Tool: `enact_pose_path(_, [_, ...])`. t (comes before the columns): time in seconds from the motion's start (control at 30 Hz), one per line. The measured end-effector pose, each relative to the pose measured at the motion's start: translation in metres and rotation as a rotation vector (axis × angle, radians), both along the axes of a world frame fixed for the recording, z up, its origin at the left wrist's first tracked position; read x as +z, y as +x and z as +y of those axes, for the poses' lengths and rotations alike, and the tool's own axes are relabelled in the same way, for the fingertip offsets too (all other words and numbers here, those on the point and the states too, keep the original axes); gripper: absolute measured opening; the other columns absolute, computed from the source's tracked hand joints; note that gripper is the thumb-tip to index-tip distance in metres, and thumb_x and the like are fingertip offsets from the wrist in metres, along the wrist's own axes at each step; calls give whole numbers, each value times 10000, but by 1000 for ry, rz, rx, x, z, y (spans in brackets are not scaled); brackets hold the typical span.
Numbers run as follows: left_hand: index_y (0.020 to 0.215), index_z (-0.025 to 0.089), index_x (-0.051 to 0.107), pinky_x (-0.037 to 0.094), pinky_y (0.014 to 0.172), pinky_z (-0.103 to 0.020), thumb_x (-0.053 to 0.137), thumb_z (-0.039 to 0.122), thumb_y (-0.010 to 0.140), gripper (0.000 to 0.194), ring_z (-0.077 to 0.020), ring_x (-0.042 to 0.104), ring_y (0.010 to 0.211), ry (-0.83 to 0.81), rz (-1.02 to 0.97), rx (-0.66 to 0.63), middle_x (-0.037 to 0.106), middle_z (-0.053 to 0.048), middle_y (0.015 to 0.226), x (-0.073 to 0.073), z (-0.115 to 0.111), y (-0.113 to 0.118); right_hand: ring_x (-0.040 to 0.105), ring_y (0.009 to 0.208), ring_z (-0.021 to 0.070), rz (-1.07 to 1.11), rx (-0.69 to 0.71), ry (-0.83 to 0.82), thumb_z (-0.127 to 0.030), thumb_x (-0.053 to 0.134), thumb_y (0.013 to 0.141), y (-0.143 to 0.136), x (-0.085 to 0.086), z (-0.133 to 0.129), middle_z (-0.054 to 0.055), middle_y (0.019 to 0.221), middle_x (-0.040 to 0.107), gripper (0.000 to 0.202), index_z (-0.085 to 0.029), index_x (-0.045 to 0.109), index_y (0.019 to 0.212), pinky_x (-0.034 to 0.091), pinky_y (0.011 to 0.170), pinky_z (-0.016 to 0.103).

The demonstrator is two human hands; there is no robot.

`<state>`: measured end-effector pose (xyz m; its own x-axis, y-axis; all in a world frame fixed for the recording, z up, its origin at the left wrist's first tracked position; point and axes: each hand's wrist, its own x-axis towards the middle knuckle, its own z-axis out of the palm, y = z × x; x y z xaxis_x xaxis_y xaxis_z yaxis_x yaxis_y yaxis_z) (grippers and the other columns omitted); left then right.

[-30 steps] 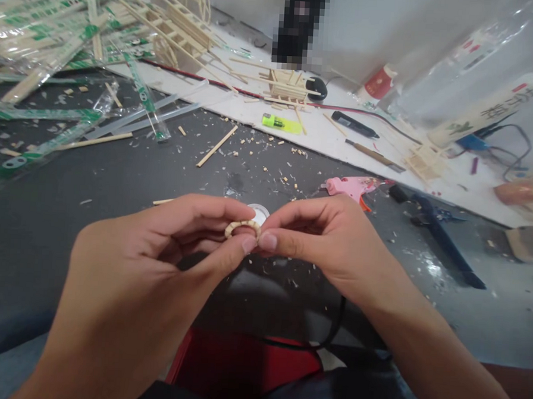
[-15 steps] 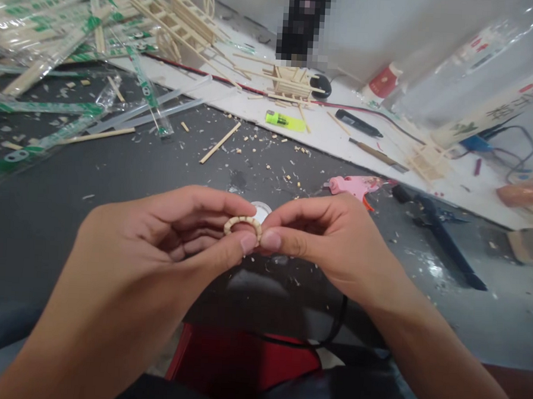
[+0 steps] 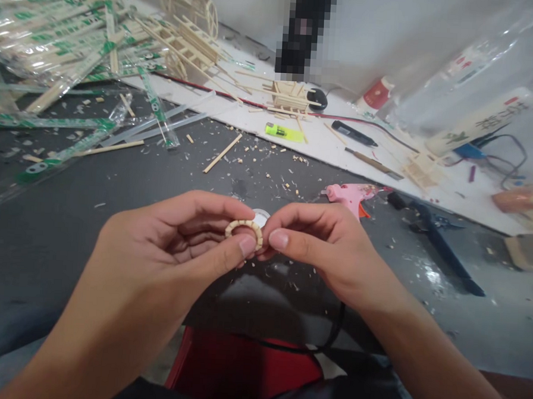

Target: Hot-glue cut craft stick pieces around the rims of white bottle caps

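Note:
A small ring of pale wooden segments (image 3: 242, 224) is pinched between the thumb and fingers of my left hand (image 3: 175, 236). Close against the ring's right side, my right hand (image 3: 322, 244) has its thumb and fingers pressed together; whether it grips the ring or some small piece is hidden. Just behind the fingertips, a white round disc (image 3: 261, 217) shows on the dark table. To the right of it lies a pink glue gun (image 3: 347, 196).
Wrapped chopsticks (image 3: 56, 33) pile up at the far left. Wooden models (image 3: 185, 43), a yellow-green lighter (image 3: 275, 130), a black pen (image 3: 354, 132) and a knife (image 3: 373, 162) lie on a white board. A dark long tool (image 3: 447, 247) is at right. Scraps litter the table (image 3: 169, 176).
The whole view has shifted slightly. My right thumb has moved a little away from the ring, and more of the ring's right side shows. My left hand still pinches it.

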<state>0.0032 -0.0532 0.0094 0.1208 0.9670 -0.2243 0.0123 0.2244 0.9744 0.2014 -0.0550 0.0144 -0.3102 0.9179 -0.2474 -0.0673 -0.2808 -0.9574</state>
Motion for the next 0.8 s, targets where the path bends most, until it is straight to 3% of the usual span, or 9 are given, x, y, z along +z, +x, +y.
enact_pose_path(0.13, [807,311,830,540,506,-45,913,207,735,151,-115,793,630,-42,-26,3,814,75,662,3,-1,1,649,764,110,-47,3,48,-253,736,944,-1,1,-1,-27,782,699,135,-188,694,834,525,751,232])
enact_pose_path(0.33, [835,307,821,522,508,-78,916,293,756,125,-103,727,612,60,50,102,798,70,672,8,2,-4,503,705,127,-247,-60,139,-290,517,1046,0,0,-3,-48,740,556,206,-231,545,851,403,643,271])
enact_pose_path(0.47, [913,331,807,560,605,-77,919,326,782,173,-90,738,671,46,-15,87,807,90,745,6,3,-9,367,592,125,-625,-177,421,-263,427,1064,7,4,0,-68,640,374,350,-240,370,719,293,566,295])
enact_pose_path(0.53, [924,340,802,571,638,-74,924,359,777,191,-87,734,689,37,-57,78,801,98,750,7,2,-10,396,592,118,-866,-143,592,-252,545,1012,14,9,2,-63,664,456,309,-227,443,722,302,586,296])
enact_pose_path(0.6, [907,331,803,571,641,-72,929,364,768,190,-90,726,689,45,-100,80,794,95,741,8,0,-10,513,682,132,-1058,-104,649,-235,639,945,25,17,4,-23,867,630,34,-225,607,936,368,667,295])
enact_pose_path(0.67, [899,311,803,573,643,-79,924,352,775,178,-95,723,694,51,-130,68,788,82,741,11,0,-8,600,774,176,-1216,-173,559,-303,644,942,40,23,2,16,1019,689,164,-254,635,1098,409,724,323])
enact_pose_path(0.7, [906,305,803,575,647,-83,920,345,781,175,-97,724,700,56,-143,53,789,77,750,12,0,-8,625,781,206,-1323,-244,462,-395,621,960,48,25,-1,25,994,705,170,-263,645,1065,412,715,340])
enact_pose_path(0.8, [926,301,801,580,666,-91,914,332,791,179,-102,729,722,76,-169,30,791,71,773,13,1,-6,691,817,343,-1673,-418,61,-728,465,951,68,20,-10,81,887,737,495,-263,628,902,414,691,406])
